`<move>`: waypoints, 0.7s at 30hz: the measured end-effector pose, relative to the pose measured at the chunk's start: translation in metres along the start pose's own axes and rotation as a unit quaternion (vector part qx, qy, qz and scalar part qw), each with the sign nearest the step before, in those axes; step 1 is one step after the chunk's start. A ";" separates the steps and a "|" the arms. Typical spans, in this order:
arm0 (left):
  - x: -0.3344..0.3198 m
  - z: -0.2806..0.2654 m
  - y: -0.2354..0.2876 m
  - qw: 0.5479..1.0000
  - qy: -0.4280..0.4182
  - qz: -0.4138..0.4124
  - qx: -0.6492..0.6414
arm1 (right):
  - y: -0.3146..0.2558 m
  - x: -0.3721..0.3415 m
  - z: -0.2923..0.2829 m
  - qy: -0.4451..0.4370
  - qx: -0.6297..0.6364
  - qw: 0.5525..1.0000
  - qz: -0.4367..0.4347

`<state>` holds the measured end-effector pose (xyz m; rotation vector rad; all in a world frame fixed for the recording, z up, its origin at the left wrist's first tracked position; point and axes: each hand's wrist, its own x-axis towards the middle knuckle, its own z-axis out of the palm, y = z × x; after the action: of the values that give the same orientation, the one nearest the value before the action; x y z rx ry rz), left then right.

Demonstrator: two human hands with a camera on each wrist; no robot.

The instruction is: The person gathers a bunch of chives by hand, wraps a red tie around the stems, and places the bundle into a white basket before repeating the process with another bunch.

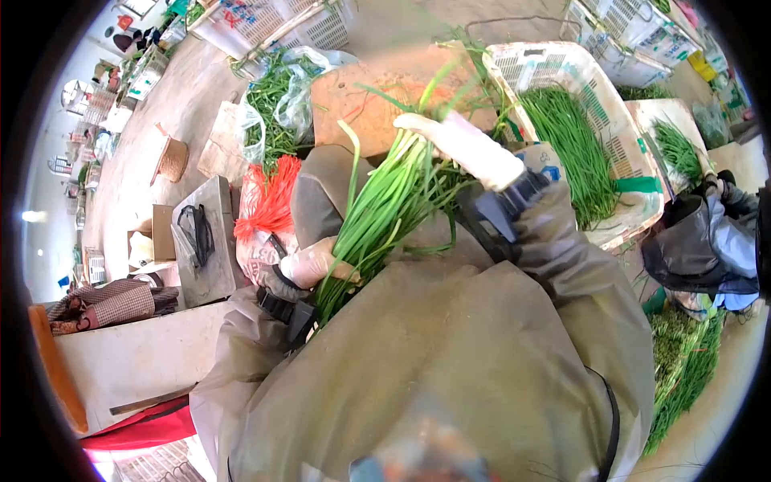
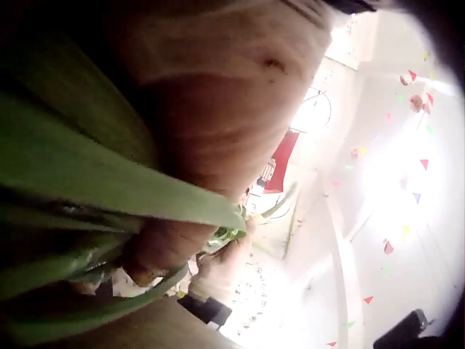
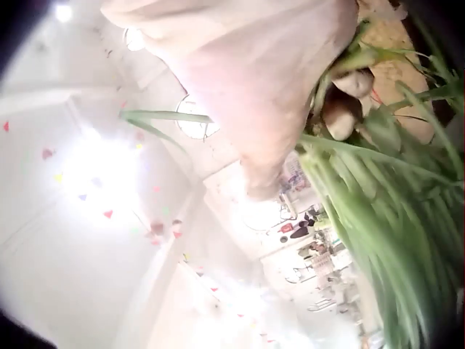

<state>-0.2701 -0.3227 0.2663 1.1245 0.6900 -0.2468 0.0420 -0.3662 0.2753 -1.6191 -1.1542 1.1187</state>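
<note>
A loose bunch of garlic chives (image 1: 385, 189), long flat green leaves with paler stem ends, lies slantwise across the person's front. My right hand (image 1: 474, 153) grips it near the pale stem end, and in the right wrist view its curled fingertips (image 3: 340, 120) show beside the stems. Lower down, my left hand (image 1: 313, 263) holds the leafy part, fingers bent around it. Broad leaves (image 2: 109, 182) pass in front of the left hand (image 2: 218, 123) in the left wrist view. A few single leaves stick out above the right hand.
A worn brown board (image 1: 353, 108) stands just ahead. To the right, a white plastic crate (image 1: 594, 68) holds more greens (image 1: 566, 145). Red plastic ties (image 1: 273, 197) and a clear bag of greens (image 1: 277, 112) sit to the left. Another person's sleeve (image 1: 683, 249) is at far right.
</note>
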 end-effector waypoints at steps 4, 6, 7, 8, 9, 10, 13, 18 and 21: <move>-0.003 -0.008 -0.016 1.000 0.002 -0.016 -0.018 | 0.025 0.026 -0.016 0.155 -0.057 0.986 -0.023; -0.007 -0.015 -0.034 0.999 0.006 0.032 -0.001 | 0.026 0.015 -0.042 0.238 0.010 0.971 0.004; -0.012 -0.014 -0.035 0.998 0.006 0.042 -0.049 | 0.037 0.013 -0.055 0.292 -0.028 0.956 -0.010; -0.017 -0.012 -0.034 0.994 0.005 0.053 -0.097 | 0.050 0.014 -0.066 0.345 -0.066 0.936 -0.025; -0.023 -0.002 -0.026 0.991 0.021 0.068 -0.110 | 0.063 0.015 -0.071 0.259 -0.225 0.939 0.012; -0.023 -0.005 -0.033 0.991 0.025 0.068 -0.111 | 0.080 0.018 -0.071 0.166 -0.377 0.910 0.049; -0.019 -0.012 -0.047 0.982 0.018 0.097 -0.163 | 0.073 -0.007 -0.056 -0.042 -0.544 0.834 0.079; -0.014 -0.034 -0.094 0.983 0.124 0.136 0.005 | 0.006 -0.012 -0.019 0.105 -0.297 0.925 -0.211; -0.006 -0.046 -0.115 0.981 0.146 0.111 -0.071 | 0.011 0.003 0.015 -0.080 -0.323 0.932 -0.141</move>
<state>-0.3506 -0.3324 0.1733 1.0997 0.8195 0.1590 0.0306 -0.3644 0.2606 -1.7712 -1.9412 0.7230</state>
